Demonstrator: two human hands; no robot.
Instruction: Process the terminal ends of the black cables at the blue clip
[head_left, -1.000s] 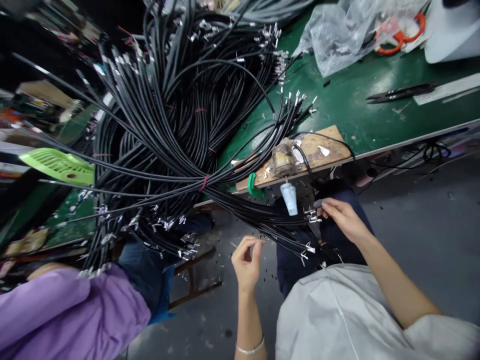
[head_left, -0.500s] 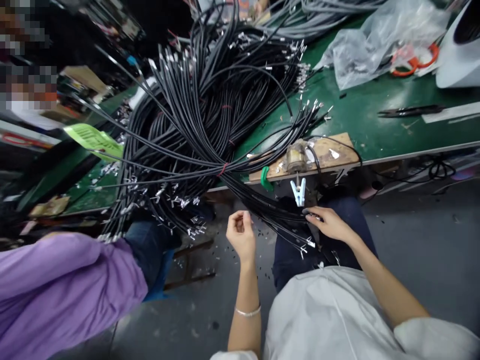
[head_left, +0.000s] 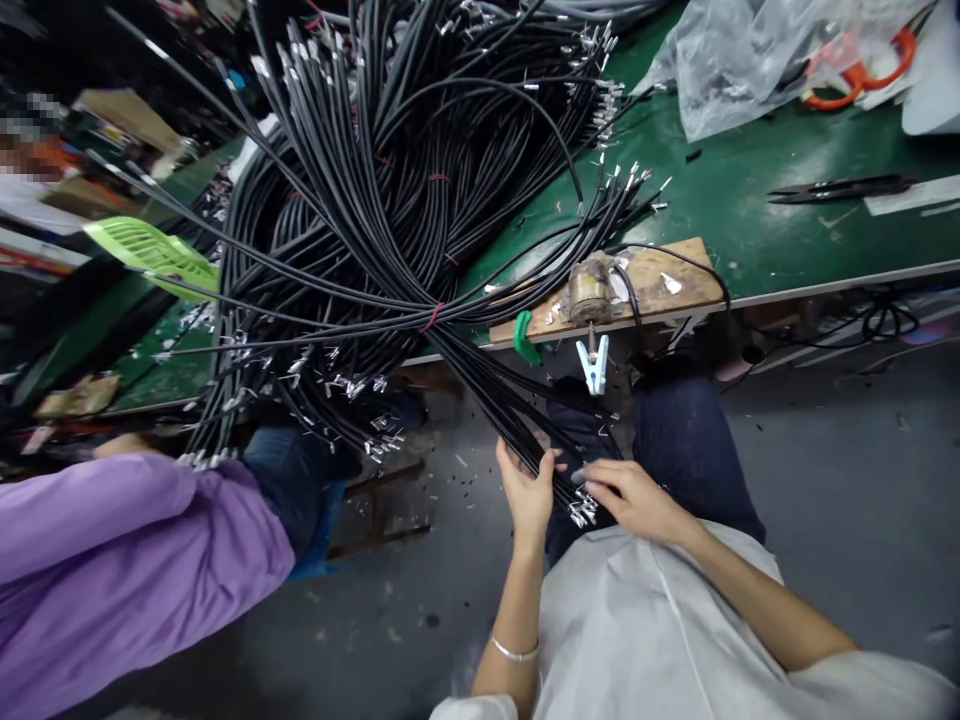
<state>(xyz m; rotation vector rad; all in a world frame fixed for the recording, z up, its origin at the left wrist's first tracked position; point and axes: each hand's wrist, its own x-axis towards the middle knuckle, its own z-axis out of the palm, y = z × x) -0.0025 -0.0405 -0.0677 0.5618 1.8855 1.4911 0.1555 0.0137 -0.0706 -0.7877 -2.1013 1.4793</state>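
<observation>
A bundle of black cables, tied with a red band, hangs over the table edge towards my lap. My left hand is wrapped round its lower part, just above the silvery terminals on the cable ends. Beside these ends is my right hand, its thumb and fingers pinched together; what lies between the fingertips is too small to make out. A light blue clothes-peg-like clip sits on the shaft of a small motor above my hands.
More black cables are heaped on the green table. The motor rests on a wooden board. Orange-handled scissors, a plastic bag and a dark pointed tool lie at right. A person in a purple sleeve sits at left.
My left hand has moved right and closed round the hanging cables. My right hand has come down and left, to the cable ends, which are now gathered closer to my lap.
</observation>
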